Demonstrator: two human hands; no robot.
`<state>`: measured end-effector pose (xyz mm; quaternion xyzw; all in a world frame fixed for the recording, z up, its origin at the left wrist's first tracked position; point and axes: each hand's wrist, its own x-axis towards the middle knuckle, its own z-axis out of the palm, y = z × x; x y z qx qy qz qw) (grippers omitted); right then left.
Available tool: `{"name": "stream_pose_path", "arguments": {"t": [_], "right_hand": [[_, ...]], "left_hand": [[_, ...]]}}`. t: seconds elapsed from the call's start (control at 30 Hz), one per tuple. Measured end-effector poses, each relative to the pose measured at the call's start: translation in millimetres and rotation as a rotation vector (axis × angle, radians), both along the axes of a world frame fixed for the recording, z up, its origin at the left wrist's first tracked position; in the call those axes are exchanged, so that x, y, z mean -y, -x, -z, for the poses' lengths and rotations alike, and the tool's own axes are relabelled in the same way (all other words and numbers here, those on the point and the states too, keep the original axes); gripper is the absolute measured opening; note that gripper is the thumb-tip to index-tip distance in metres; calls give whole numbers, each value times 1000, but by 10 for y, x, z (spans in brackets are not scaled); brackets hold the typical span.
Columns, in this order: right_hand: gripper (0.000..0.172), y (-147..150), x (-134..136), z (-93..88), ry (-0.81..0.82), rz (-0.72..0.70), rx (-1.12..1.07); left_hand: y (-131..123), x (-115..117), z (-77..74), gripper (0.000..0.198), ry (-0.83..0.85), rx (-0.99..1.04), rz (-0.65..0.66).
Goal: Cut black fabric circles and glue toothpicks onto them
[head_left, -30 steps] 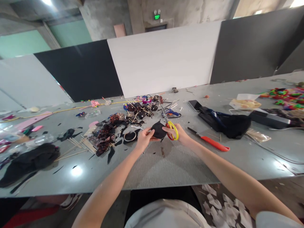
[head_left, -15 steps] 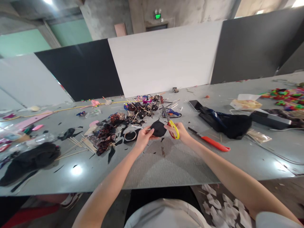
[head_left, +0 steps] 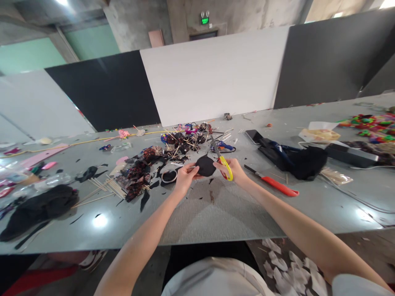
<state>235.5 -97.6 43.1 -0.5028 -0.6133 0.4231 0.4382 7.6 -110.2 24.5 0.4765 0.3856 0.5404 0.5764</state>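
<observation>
A rounded piece of black cloth (head_left: pixel 205 166) is held above the table between my two hands. My left hand (head_left: pixel 186 176) pinches its left edge with thumb and fingers. In my right hand (head_left: pixel 233 170) are yellow-handled scissors (head_left: pixel 226 166), their blades pointing away from me and to the left. The fingertips of that hand also touch the cloth's right edge. Beyond lie dark bundles stuck with thin sticks (head_left: pixel 182 144). A roll of tape (head_left: pixel 169 176) and black cloth scraps (head_left: pixel 144 200) lie left of my hands.
A red-handled knife (head_left: pixel 279 186) lies to the right, near a black bag (head_left: pixel 296 162) and a phone (head_left: pixel 254 137). Loose wooden sticks (head_left: pixel 115 187) and a dark cloth heap (head_left: pixel 40 207) are at left. White panels (head_left: pixel 216 78) stand behind the table.
The black cloth has turned slightly, and its upper edge looks rounder now. Both hands have stayed in nearly the same place, still holding the cloth and scissors.
</observation>
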Motion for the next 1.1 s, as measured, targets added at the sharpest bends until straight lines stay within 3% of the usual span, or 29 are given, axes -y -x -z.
{"name": "stream_pose_path", "arguments": {"t": [0.3,0.37,0.53,0.63,0.77,0.9,1.1], "right_hand": [[62,-33,8,-57,-65,-44,108],[65,-69,-13,-80,-120,-6,273],[73,-253,-64,-87,-252,205,954],[67,-383,-100,-119,-260,205,1156],[50,-486,-148,-229,-275,107,1051],[50,-494,-114,-318,-352,-76,854],[48,-440,-29,-333,-322,-161,882]], "left_hand": [[50,-33,-19,53,-48,-34,-23],[68,-55,-4,54,-64,-42,-40],[105,-111,51,54,-99,-84,-79],[116,-137,85,56,-94,-82,-102],[121,-160,116,56,-86,-78,-109],[124,-169,130,56,-93,-89,-120],[136,-166,127,54,-118,-103,-126]]}}
